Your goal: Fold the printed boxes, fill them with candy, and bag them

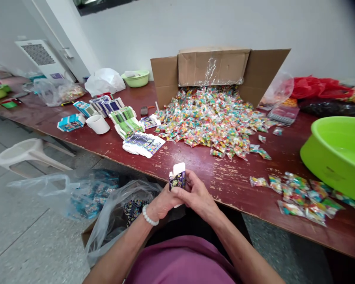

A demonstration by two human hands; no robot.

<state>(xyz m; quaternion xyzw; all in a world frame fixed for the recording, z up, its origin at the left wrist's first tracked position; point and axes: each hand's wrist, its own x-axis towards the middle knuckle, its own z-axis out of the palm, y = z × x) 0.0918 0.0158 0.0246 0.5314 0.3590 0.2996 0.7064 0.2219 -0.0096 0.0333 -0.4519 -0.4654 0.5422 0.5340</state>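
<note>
Carton [177, 180] was popped into shape but flap up, fingers of left hand [162, 202] and right hand [200, 197] gripping it by the counter [192, 159], flat cartons [143, 144] and loads of packets [207, 118] there untouched

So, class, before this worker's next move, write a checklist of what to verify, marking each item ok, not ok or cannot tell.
1. Small printed box held: ok, the left hand and right hand are both on the small printed box.
2. Box's white flap closed: not ok, it stands up.
3. Candy-like packet inside the box: cannot tell, its inside is hidden.
4. Packet pile at hand: ok, it lies on the table just ahead, probably reachable.
5. Purple-patterned cartons at hand: ok, fanned out on the table, ahead to the left.
6. Loose packets all in one pile: not ok, a separate group lies by the green tub.
</note>
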